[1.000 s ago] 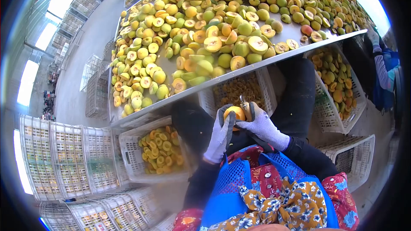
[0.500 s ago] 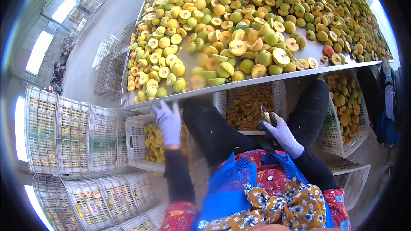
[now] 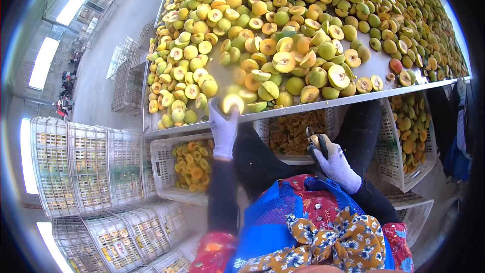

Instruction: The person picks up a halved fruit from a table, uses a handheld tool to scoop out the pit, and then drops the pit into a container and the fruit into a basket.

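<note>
My left hand (image 3: 224, 130), in a pale glove, is at the near edge of the metal table, its thumb and fingers closed round a bright, blurred peach half (image 3: 233, 103). More yellow-green peach halves (image 3: 283, 62) lie heaped just beyond it. In front of my lap, my right hand (image 3: 334, 162), also gloved, grips a small pitting tool (image 3: 314, 140) with a wooden-looking handle and a metal end pointing up. The fingers partly cover that tool.
The metal table rim (image 3: 323, 104) runs across in front of me. Below stand a crate of peach halves (image 3: 160, 169), a crate of brownish scraps (image 3: 261, 130) and a crate of peaches (image 3: 404, 181). Stacked crates (image 3: 86, 167) fill the left. Another person's sleeve (image 3: 461, 116) shows at right.
My left hand has moved right and up from above the left crate to the table edge, and now has a peach half. My right hand has hardly moved, still with the pitting tool.
</note>
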Motion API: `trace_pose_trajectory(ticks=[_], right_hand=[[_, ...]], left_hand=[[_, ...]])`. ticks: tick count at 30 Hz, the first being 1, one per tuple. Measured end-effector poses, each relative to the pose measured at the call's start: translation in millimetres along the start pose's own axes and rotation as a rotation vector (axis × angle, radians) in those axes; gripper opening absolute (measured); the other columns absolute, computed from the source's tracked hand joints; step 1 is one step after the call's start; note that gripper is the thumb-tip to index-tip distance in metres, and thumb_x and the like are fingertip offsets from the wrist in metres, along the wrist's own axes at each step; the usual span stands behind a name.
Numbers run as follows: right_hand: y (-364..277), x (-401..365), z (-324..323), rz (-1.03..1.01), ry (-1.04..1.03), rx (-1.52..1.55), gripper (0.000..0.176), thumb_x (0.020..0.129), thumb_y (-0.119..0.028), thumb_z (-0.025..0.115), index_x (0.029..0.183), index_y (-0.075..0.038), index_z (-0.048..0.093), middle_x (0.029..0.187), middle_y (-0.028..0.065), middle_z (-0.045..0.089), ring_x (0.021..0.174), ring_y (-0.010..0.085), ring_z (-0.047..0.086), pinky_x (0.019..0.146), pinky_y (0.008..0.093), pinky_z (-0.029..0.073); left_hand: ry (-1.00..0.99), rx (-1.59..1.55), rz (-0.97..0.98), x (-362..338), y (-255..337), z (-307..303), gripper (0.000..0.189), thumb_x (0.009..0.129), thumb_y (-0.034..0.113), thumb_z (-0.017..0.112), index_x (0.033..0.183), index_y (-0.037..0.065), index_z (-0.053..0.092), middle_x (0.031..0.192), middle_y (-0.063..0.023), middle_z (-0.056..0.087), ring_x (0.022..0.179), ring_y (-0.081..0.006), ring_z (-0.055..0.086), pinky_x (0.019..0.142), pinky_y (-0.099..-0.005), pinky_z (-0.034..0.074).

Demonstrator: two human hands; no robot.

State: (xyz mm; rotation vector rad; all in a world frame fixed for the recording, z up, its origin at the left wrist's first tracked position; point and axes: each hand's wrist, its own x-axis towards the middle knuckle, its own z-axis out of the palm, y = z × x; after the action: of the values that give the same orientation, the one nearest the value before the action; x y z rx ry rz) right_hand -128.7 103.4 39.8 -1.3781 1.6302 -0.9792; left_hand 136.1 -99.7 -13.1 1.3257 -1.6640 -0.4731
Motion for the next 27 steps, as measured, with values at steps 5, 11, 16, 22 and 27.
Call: trace_pose_trajectory(ticks=[5, 11, 16, 22, 27], right_hand=[[-40, 13, -8, -0.172, -0.130, -0.229, 0.027, 0.093, -0.016, 0.059, 0.112, 0.000, 0.049, 0.080, 0.0197, 0.065, 0.070, 0.0385, 0.066, 0.058, 0.0466, 0.050], [-38, 12, -12, -0.181, -0.123, -0.480, 0.034, 0.093, -0.029, 0.059, 0.104, 0.001, 0.049, 0.074, 0.0165, 0.062, 0.055, 0.0315, 0.063, 0.046, 0.0423, 0.046], [-27, 8, -14, -0.120, -0.142, -0.433, 0.033, 0.094, -0.028, 0.058, 0.100, 0.003, 0.048, 0.068, 0.0179, 0.061, 0.054, 0.0334, 0.063, 0.046, 0.0437, 0.046], [-18, 7, -14, -0.014, -0.237, -0.275, 0.030, 0.095, -0.025, 0.056, 0.097, 0.004, 0.046, 0.067, 0.0197, 0.061, 0.058, 0.0386, 0.063, 0.050, 0.0478, 0.048], [-10, 3, -12, 0.061, -0.263, 0.044, 0.027, 0.096, -0.024, 0.053, 0.098, 0.003, 0.048, 0.079, 0.0226, 0.061, 0.070, 0.0394, 0.062, 0.063, 0.0462, 0.049]], left_hand=[[-0.379, -0.779, -0.704, -43, 88, 12, 0.035, 0.094, 0.024, 0.057, 0.123, 0.003, 0.056, 0.105, -0.0099, 0.063, 0.082, -0.0185, 0.066, 0.072, -0.0282, 0.057], [-0.590, -1.095, -0.948, -81, 113, 47, 0.059, 0.103, 0.053, 0.030, 0.126, 0.003, 0.053, 0.112, -0.0137, 0.066, 0.093, -0.0212, 0.067, 0.074, -0.0316, 0.056], [-0.661, -0.813, -0.682, -81, 137, 44, 0.044, 0.105, 0.038, 0.038, 0.118, 0.001, 0.056, 0.102, -0.0125, 0.066, 0.093, -0.0193, 0.066, 0.084, -0.0313, 0.054], [-0.531, -0.606, -0.499, -94, 134, 55, 0.038, 0.105, 0.031, 0.040, 0.108, 0.000, 0.061, 0.094, -0.0116, 0.066, 0.085, -0.0177, 0.064, 0.078, -0.0305, 0.052], [-0.410, -0.445, -0.273, -95, 153, 61, 0.036, 0.105, 0.025, 0.039, 0.106, -0.003, 0.061, 0.091, -0.0129, 0.065, 0.082, -0.0193, 0.064, 0.078, -0.0324, 0.050]])
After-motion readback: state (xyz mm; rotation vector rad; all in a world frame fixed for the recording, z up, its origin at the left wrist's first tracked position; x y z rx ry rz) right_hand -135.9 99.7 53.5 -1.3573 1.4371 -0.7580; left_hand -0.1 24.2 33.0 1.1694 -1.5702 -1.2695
